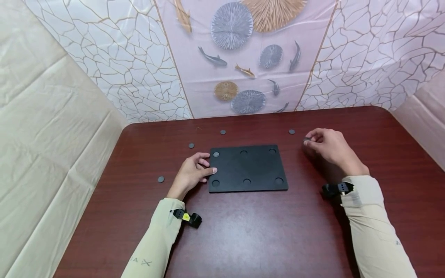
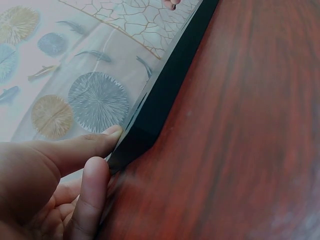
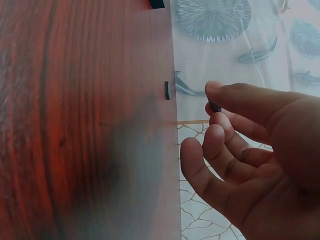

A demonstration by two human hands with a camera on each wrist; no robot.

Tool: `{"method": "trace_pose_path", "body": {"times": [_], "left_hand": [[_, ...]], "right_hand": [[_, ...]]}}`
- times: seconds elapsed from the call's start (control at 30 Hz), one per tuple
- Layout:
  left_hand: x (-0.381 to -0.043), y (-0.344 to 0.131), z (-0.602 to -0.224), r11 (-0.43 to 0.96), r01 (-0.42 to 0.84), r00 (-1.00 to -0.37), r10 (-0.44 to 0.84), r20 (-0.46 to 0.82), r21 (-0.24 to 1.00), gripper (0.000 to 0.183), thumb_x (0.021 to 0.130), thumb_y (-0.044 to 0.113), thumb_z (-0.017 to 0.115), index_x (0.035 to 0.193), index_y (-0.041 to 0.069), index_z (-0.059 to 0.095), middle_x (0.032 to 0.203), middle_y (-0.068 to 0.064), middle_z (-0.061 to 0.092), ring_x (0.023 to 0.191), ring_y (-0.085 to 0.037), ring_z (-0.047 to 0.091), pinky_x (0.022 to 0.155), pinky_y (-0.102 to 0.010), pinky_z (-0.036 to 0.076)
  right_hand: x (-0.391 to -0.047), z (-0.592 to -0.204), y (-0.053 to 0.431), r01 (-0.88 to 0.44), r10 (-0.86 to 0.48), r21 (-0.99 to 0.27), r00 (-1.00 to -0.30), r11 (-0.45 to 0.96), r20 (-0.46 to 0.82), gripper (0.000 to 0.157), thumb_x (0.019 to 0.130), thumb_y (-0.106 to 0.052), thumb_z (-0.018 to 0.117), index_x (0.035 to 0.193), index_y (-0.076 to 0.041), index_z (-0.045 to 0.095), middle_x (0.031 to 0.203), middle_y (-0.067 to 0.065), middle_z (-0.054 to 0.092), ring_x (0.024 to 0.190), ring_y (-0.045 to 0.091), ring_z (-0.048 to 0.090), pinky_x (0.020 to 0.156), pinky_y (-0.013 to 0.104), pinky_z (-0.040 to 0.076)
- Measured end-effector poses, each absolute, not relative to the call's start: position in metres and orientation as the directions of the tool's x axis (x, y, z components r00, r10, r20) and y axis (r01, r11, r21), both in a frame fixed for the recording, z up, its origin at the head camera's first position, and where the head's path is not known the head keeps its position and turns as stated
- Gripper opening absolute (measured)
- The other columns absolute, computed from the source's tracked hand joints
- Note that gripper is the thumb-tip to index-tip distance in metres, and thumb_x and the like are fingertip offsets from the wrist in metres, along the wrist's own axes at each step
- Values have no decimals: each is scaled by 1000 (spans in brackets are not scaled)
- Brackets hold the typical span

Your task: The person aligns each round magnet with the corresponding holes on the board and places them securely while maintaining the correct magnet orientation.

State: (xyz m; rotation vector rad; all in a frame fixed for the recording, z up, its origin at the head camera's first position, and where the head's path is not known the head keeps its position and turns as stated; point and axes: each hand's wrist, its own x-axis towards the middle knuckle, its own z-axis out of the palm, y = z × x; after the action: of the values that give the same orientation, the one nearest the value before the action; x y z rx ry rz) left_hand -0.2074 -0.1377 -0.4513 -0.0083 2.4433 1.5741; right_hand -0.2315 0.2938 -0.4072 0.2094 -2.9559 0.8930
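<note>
Board [image 1: 248, 166] is lying on counter [image 1: 264, 231]; left hand [image 1: 191, 170] is gripping its nine-o'clock edge; right hand [image 1: 329, 146] is pinching a disc [image 1: 306, 139] at two o'clock; second disc [image 1: 216, 154] is occupying board's ten-o'clock corner.

Left forearm [image 1: 153, 245], sleeved, angles up and inward from lower left; left hand [image 1: 189, 172] low, thumb [image 1: 208, 172] extended, set opposite the fingers in a light grip. Right forearm [image 1: 373, 224] reaches farther out, from lower right. Right hand [image 1: 328, 146] turned inward, thumb and forefinger pinching; remaining fingers loosely bent, slightly fanned.
</note>
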Motion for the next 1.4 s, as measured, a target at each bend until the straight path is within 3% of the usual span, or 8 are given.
{"method": "trace_pose_path", "body": {"times": [0.23,0.47,0.8,1.17,1.4], "left_hand": [[-207,-138,-451,423,-130,-973,121,-198,897,58,90,14,86,144,15,62,111,-9,63,81,-20,64,65,-31,62],[-208,-140,-449,425,-140,-972,114,-207,894,58,91,15,86,144,16,62,112,-9,63,81,-21,64,65,-31,62],[-207,-140,-449,427,-141,-971,117,-209,893,58,91,14,86,144,16,61,112,-9,63,80,-20,63,65,-31,61],[-207,-138,-452,413,-134,-970,131,-204,901,58,91,13,85,144,15,62,112,-9,62,82,-20,63,65,-32,61],[-207,-138,-452,411,-134,-970,130,-204,902,58,91,13,85,144,15,62,111,-9,62,81,-20,63,65,-31,61]], "right_hand": [[-232,-405,293,-162,-126,-548,-987,821,103,21,101,-16,74,113,1,72,89,10,69,71,18,61,59,25,45],[-231,-403,289,-203,-136,-528,-977,825,164,15,100,-13,75,108,-1,75,85,6,68,78,21,59,61,22,42],[-228,-399,285,-214,-145,-532,-975,819,170,18,102,-12,72,116,-1,77,100,17,77,84,26,65,62,24,45],[-228,-399,272,-213,-157,-548,-977,809,147,21,103,-14,72,118,0,76,107,19,77,86,27,63,65,27,46],[-230,-399,265,-212,-172,-546,-977,811,124,23,104,-16,70,120,1,75,113,21,75,90,29,61,71,34,47]]}}
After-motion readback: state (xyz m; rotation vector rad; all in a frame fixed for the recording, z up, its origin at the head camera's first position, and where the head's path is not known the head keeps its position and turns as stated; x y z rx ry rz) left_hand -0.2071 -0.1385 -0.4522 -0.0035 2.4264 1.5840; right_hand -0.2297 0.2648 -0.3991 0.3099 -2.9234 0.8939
